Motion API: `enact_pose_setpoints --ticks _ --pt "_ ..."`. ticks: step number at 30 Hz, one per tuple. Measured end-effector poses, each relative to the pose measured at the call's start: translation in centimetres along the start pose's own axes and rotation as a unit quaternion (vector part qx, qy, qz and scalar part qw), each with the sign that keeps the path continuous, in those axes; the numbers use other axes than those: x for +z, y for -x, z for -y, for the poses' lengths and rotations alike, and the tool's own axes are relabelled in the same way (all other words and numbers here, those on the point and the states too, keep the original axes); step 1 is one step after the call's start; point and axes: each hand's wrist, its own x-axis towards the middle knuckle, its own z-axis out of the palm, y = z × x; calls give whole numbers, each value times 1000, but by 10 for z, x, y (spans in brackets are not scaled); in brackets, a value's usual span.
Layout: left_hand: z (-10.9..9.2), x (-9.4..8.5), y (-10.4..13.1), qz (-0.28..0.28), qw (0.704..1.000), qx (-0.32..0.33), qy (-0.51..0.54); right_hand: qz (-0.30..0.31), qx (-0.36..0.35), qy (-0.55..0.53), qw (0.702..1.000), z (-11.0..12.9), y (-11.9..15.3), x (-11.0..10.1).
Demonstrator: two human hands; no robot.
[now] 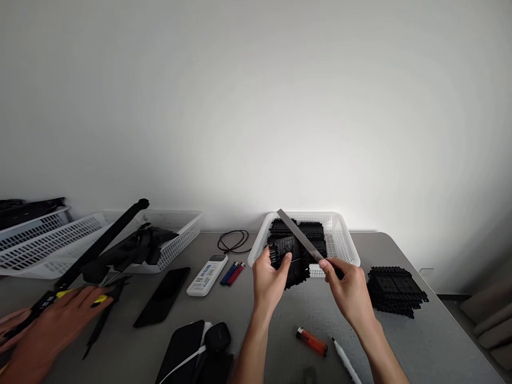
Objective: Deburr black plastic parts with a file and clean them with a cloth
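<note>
- Left hand: grip pinching black ribbed part, near side of white basket.
- Right hand: grip closed around 1 flat metal blade.
- 3 lighters on worktop: 2 left, 1 near.
- 1 black stack, right.

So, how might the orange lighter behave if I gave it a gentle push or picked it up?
The lighter looks stiff, so it should lift without bending. Being small and apparently plastic, it is probably light. Its smooth, slim body may slide or roll a little across the flat table, perhaps towards the pen.
</note>
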Motion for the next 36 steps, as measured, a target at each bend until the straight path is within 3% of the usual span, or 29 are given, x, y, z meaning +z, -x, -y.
enact_pose_setpoints --ticks 4,6,18,21,29,36 --pt "-3 -1 1 -3 1000 4 11 70 -10 -44 997 3 -1 2" --pt "-4 -1 2 -2 1000 0 18 76 0 -51 996 3 -2 2" --pt "3 -2 -1 -44 999 2 -20 -64 0 33 997 -5 1 2" --pt "3 -1 -2 -58 998 -17 -7 -55 26 -30 998 -6 -2 -1" --pt "-1 7 0 -91 983 -65 143 79 33 -193 978 -8 -13 5" --pt "-7 6 -1 -47 984 -92 146 30 59 -260 963 -17 -17 6"
